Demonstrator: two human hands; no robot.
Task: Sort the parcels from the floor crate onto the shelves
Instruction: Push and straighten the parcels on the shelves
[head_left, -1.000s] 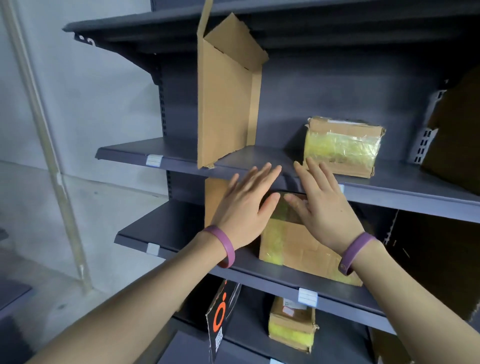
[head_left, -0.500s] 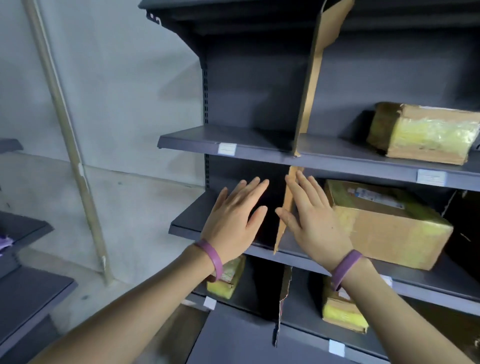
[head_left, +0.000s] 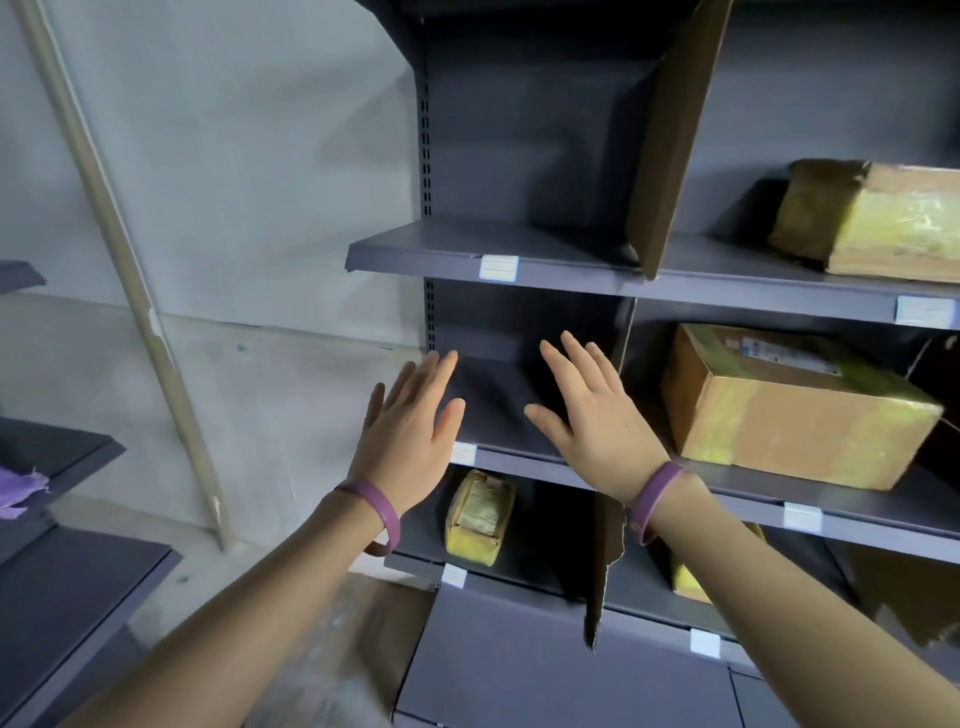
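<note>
My left hand (head_left: 410, 426) and my right hand (head_left: 592, 415) hover flat, fingers straight, in front of the left bay of the middle shelf (head_left: 519, 457); both hold nothing. Right of a cardboard divider (head_left: 621, 358), a taped brown parcel (head_left: 789, 410) lies on that same shelf. Another taped parcel (head_left: 878, 218) sits on the upper shelf (head_left: 571, 270). On the lower shelf a small yellow-taped parcel (head_left: 478, 519) stands left of a divider, and one more parcel (head_left: 685, 577) shows partly behind my right forearm. The floor crate is out of view.
A tall cardboard divider (head_left: 670, 135) stands on the upper shelf. White label tags (head_left: 498, 267) line the shelf edges. A pale pole (head_left: 130, 270) leans against the grey wall at left. Another dark shelf unit (head_left: 62, 597) with a purple cloth (head_left: 18, 491) is at far left.
My view has swung left along the shelving, so the parcels now sit further right. Both hands stay flat and have drawn apart in front of the left bay.
</note>
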